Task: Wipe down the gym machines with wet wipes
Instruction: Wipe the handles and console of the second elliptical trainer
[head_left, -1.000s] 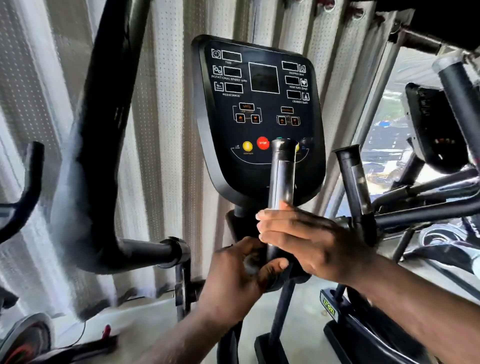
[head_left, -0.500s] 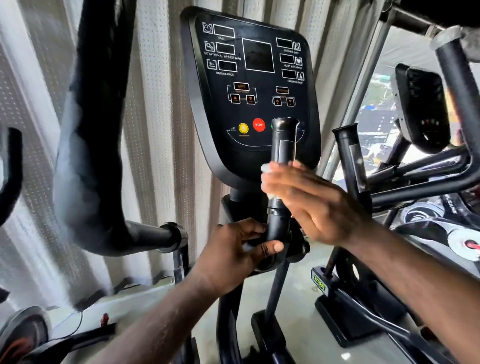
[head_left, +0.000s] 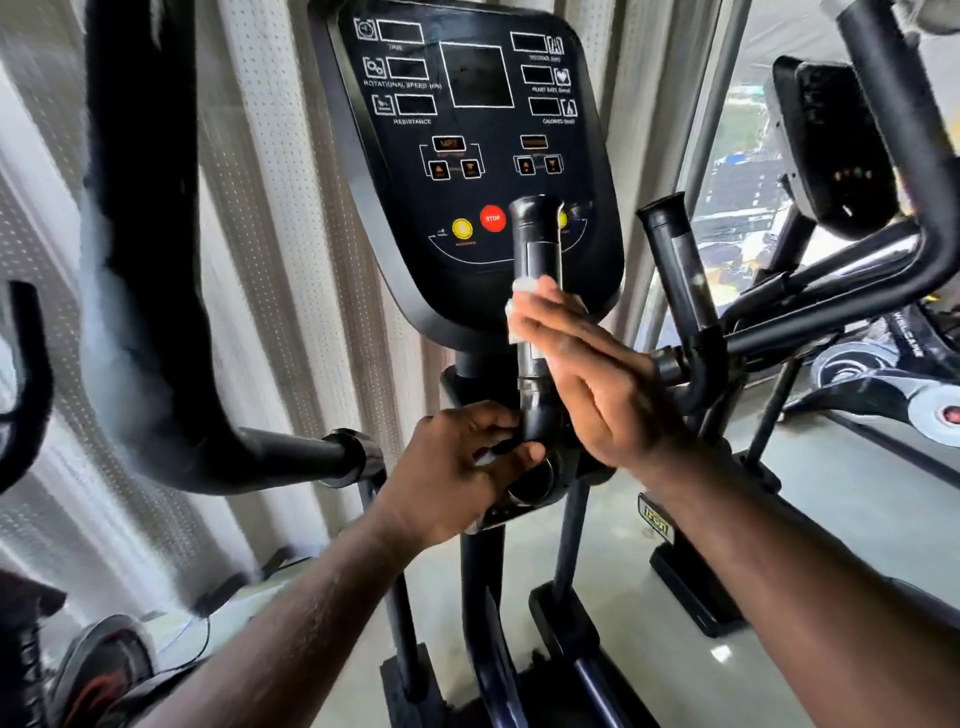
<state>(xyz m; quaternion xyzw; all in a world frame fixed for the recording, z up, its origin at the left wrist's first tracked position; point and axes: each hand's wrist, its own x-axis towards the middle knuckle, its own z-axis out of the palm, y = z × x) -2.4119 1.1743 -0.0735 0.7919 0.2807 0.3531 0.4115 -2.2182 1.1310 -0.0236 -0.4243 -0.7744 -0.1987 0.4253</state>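
The room has a pale grey floor (head_left: 857, 499) with a soft shine. Behind the machine hang white perforated blinds (head_left: 270, 208), and a window (head_left: 737, 156) is at the upper right of the frame. A thick black handlebar (head_left: 140, 260) curves down the left side. At the right edge a second machine (head_left: 826, 145) shows its dark console.

In the centre stands a black upright handle grip (head_left: 537, 244), in front of the lower part of the console (head_left: 395, 208). The right hand (head_left: 592, 379) lies flat against the right side of this grip, fingers straight and pressed together. The wet wipe (head_left: 521, 287) is a small white piece under its fingertips, between them and the grip, about halfway up the grip. The left hand (head_left: 457, 467) is lower, with its fingers curled round the base of the grip where it bends. A second grip (head_left: 675, 265) stands just to the right, apart from both hands.

On the console, white writing reads "ROTATIONAL SPEED" and "RESISTANCE" at the upper left of the panel. A red button (head_left: 492, 218) says "STOP", with a yellow button (head_left: 462, 228) beside it. The writing on the right column is too blurred to read surely. A yellow and black label (head_left: 655, 522) is on the frame below; I cannot read it.
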